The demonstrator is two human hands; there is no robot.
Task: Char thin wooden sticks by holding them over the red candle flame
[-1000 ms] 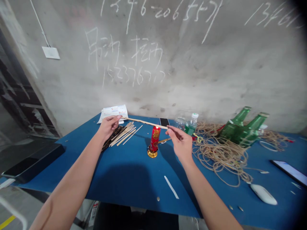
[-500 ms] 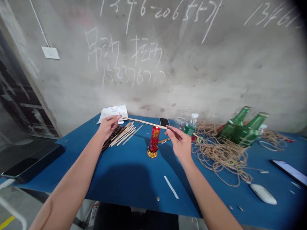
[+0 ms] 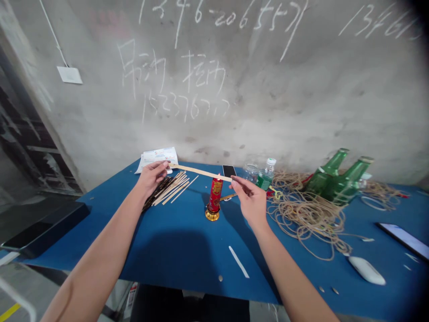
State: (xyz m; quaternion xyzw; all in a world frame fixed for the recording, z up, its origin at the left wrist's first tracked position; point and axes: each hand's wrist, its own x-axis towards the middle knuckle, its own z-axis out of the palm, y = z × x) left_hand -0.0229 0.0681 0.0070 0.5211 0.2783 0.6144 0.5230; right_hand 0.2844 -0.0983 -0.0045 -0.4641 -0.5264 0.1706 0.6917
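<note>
My left hand (image 3: 151,176) pinches one end of a thin bamboo strip (image 3: 201,172), and my right hand (image 3: 250,201) holds the other end between finger and thumb. The strip runs level across a lit red candle (image 3: 215,195) in a gold base, and its small flame reaches the strip's underside. Below my left hand lies a pile of bamboo strips (image 3: 171,188), with charred dark ones (image 3: 157,193) on its left side.
A blue table (image 3: 100,237) holds papers (image 3: 157,155), a black phone (image 3: 229,171), a glass jar (image 3: 250,173), a plastic water bottle (image 3: 266,175), green glass bottles (image 3: 335,181), tangled twine (image 3: 308,217), a white mouse (image 3: 367,270) and a lit phone (image 3: 404,239).
The hands keep the strip over the flame almost without moving. The whole scene sits a few pixels further left in the view.
</note>
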